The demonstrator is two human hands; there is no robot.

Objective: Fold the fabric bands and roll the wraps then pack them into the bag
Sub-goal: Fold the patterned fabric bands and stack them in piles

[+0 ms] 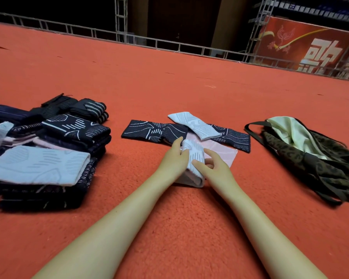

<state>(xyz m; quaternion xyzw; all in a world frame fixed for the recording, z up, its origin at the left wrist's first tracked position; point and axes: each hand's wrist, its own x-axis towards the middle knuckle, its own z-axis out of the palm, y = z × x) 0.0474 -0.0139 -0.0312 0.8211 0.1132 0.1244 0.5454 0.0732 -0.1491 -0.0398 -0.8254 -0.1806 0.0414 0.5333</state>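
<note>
A white patterned fabric band point(193, 156), folded over, lies on the red carpet between my two hands. My left hand point(174, 158) grips its left side with curled fingers. My right hand point(212, 165) pinches its right edge. Just beyond lie a pink band point(224, 151), a dark navy patterned band point(147, 130), another navy band point(234, 137) and a second white band point(195, 125) across them. The olive leopard-print bag point(318, 168) with a pale lining point(290, 129) lies open on the right.
A pile of folded navy, pink and white bands point(48, 156) sits at the left, with black rolled wraps point(85, 108) behind it. A metal truss railing point(169, 45) borders the far edge of the red carpet point(169, 218).
</note>
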